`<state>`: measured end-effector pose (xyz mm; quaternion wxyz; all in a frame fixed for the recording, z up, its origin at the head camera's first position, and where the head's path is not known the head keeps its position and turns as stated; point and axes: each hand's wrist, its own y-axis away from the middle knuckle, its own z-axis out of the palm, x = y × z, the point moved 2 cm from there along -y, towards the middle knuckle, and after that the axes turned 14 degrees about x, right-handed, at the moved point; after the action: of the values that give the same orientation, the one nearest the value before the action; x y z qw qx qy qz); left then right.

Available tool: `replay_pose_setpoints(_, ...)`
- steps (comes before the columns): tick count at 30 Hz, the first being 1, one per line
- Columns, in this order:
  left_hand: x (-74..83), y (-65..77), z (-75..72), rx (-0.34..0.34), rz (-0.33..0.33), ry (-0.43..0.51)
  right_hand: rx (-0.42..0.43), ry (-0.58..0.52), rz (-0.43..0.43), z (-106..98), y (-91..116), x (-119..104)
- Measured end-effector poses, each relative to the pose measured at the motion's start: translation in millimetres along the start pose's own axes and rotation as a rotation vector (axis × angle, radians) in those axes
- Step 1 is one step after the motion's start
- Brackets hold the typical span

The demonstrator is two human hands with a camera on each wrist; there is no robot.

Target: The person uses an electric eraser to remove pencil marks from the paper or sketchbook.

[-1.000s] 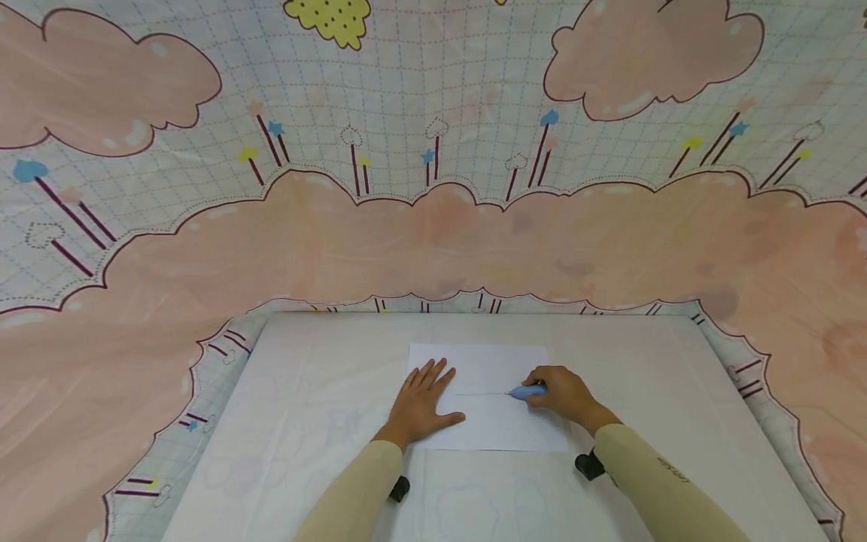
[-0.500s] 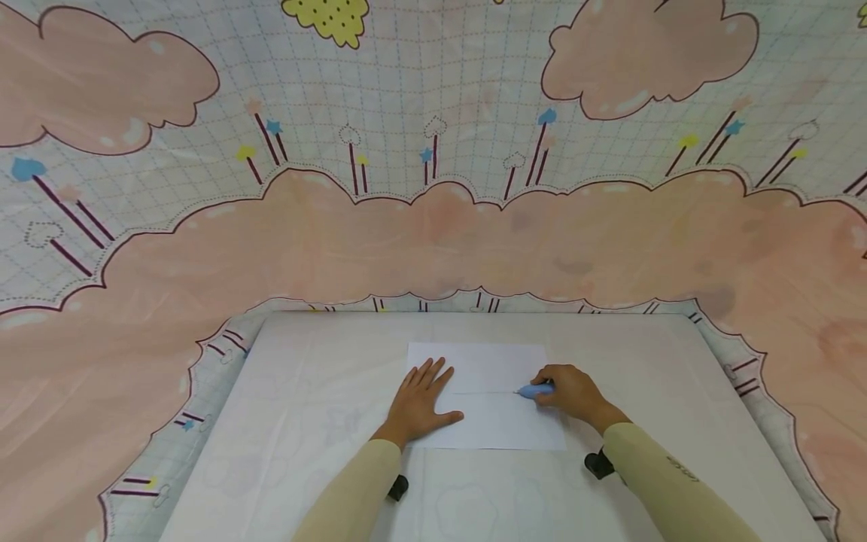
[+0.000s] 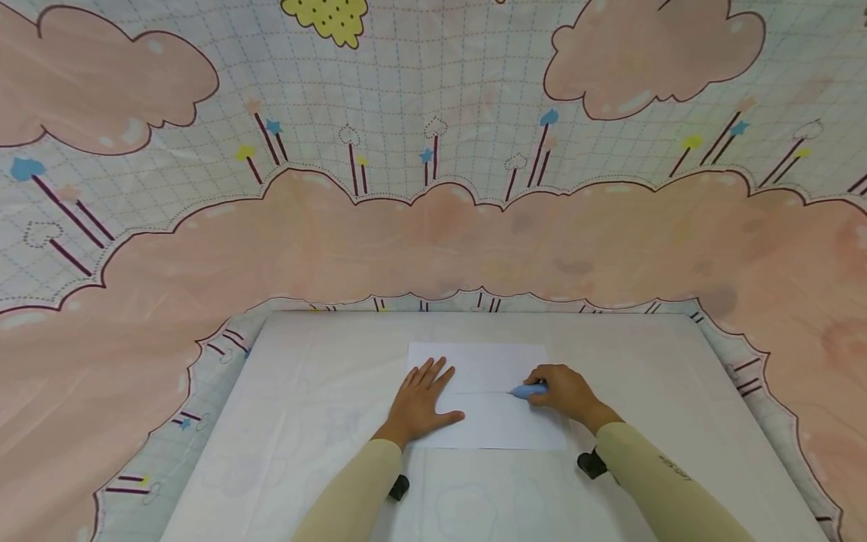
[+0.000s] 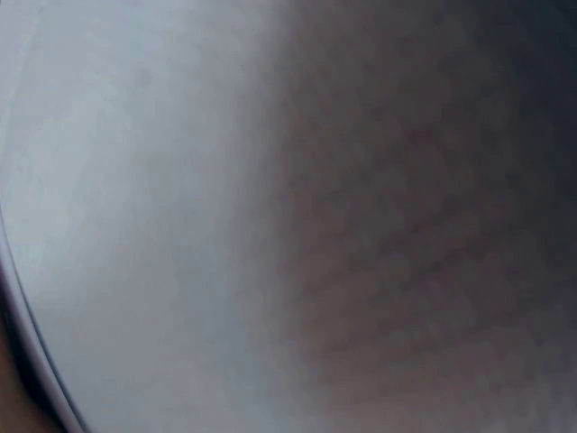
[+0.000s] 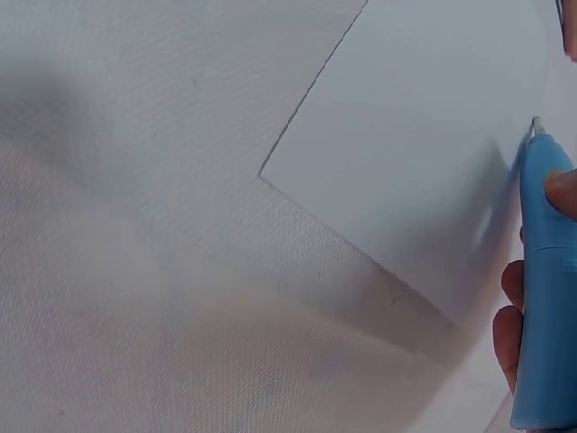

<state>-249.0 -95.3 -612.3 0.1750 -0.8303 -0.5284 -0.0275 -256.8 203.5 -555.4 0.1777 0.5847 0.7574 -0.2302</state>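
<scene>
A white sheet of paper (image 3: 494,429) lies on the table, with a thin dark line (image 3: 477,393) running across its middle. My left hand (image 3: 420,399) rests on the sheet's left part, palm down, fingers and thumb spread. My right hand (image 3: 569,393) grips a thick light-blue pen-shaped tool (image 3: 528,391). Its narrow tip points left, right at the line's right end. In the right wrist view the tool (image 5: 548,298) shows a smooth rounded body and a small pale metallic tip, with the thumb pressed on its side. The left wrist view is dark and blurred.
A white cloth covers the table (image 3: 325,376), whose far edge meets a patterned curtain (image 3: 433,241) of pink clouds and grid. Black wrist cameras (image 3: 592,464) sit under both sleeves. One corner of the sheet (image 5: 288,167) shows in the right wrist view.
My right hand moved slightly right with the tool along the line, then back left to about where it began. The left hand stayed in place.
</scene>
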Motion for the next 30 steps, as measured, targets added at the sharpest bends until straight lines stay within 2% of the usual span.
replay_pose_setpoints(12,-1.5,-0.9,3.6,0.009,0.006,-0.009,0.003,0.022,0.015,-11,4,10)
replay_pose_setpoints(24,2.9,2.0,0.1,-0.01,-0.009,-0.002,0.002,-0.001,-0.024,-3,3,4)
replay_pose_setpoints(30,4.3,3.7,-0.5,-0.009,-0.014,0.004,-0.003,0.011,-0.007,-2,3,3)
